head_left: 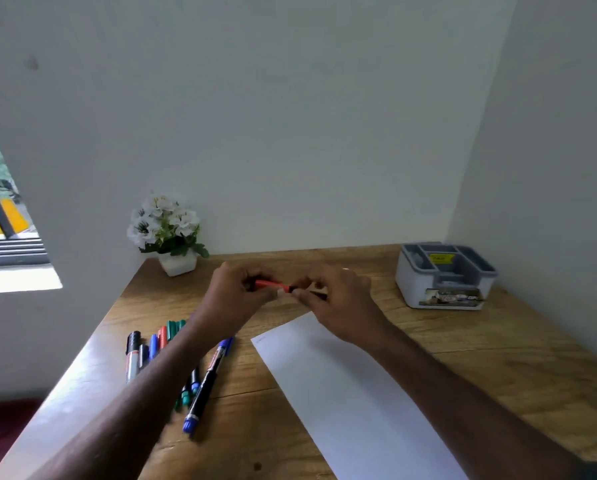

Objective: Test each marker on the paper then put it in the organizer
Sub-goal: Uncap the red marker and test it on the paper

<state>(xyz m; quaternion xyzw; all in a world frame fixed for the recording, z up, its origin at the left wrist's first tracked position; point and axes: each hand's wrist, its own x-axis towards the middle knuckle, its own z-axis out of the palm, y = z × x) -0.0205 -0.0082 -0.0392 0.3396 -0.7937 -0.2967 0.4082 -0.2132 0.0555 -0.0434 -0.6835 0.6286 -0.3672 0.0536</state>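
As both hands hold a red marker (pixel 268 284) above the desk (pixel 498 358), the left hand (pixel 236 294) gripping its barrel and the right hand (pixel 328 299) pinching its dark end, a straight pull should uncap it cleanly before testing on the paper (pixel 342 393) just beneath, organizer (pixel 444 277) well right.

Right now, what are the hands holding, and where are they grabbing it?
One red marker, held above the desk. The left hand grips its red cap end; the right hand pinches the black barrel.
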